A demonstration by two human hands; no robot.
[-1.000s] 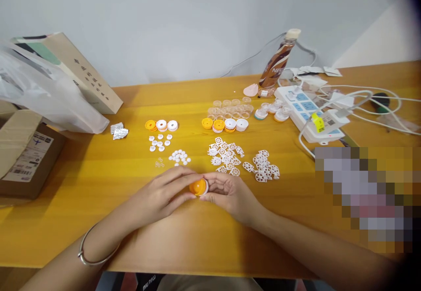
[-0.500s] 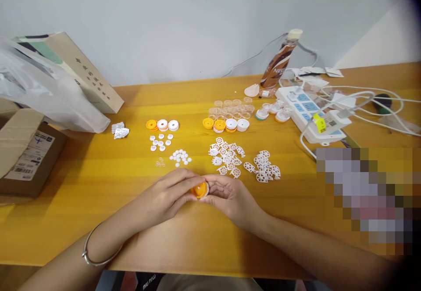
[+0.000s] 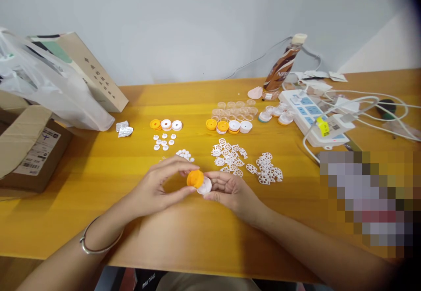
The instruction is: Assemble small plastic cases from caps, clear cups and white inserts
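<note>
My left hand (image 3: pixel 161 183) pinches a small orange round cap (image 3: pixel 195 178) between thumb and fingers, just above the wooden table (image 3: pixel 98 168). My right hand (image 3: pixel 230 190) holds a white round cap (image 3: pixel 204 186) in its curled fingers, right beside the orange one; the two caps touch or nearly touch. Just beyond my hands lie piles of white spoked wheels (image 3: pixel 230 156) and small white discs (image 3: pixel 163 141). A silver bangle (image 3: pixel 95 242) sits on my left wrist.
Rows of orange and white caps (image 3: pixel 166 125) and clear rings (image 3: pixel 235 108) lie further back. A brown bottle (image 3: pixel 282 67), a white power strip (image 3: pixel 312 115) with cables stand at the right. A cardboard box (image 3: pixel 29 150), plastic bag (image 3: pixel 49 93) and foil scraps (image 3: pixel 124 129) are left.
The orange and white caps were pressed together between both hands; now they are apart, the orange one lifted in my left hand and the white one in my right.
</note>
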